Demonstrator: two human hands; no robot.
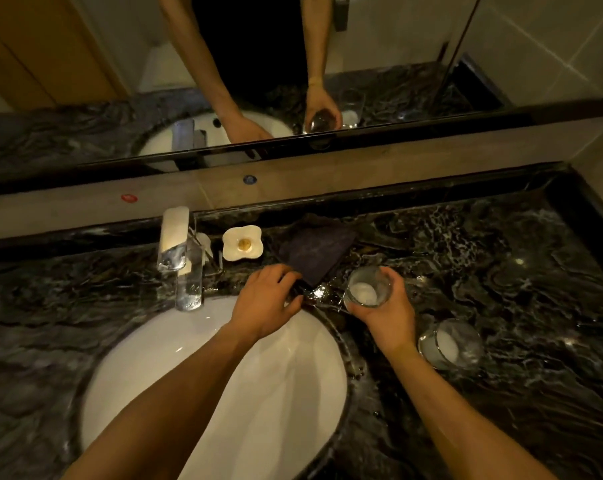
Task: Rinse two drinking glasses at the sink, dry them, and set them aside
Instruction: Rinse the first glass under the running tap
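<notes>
My right hand (386,317) holds a clear drinking glass (365,287) upright above the dark marble counter, just right of the sink. A second clear glass (452,344) stands on the counter to the right of that hand. My left hand (268,303) reaches over the sink's far rim and its fingers pinch the near corner of a dark cloth (313,252) that lies on the counter behind the sink. The white oval sink (293,393) is below both forearms. No water runs from the chrome tap (182,258).
A white flower-shaped dish (241,242) sits between the tap and the cloth. A mirror (293,64) runs along the back wall above a stone ledge. Dark marble counter (500,271) stretches to the right, bounded by a raised black edge.
</notes>
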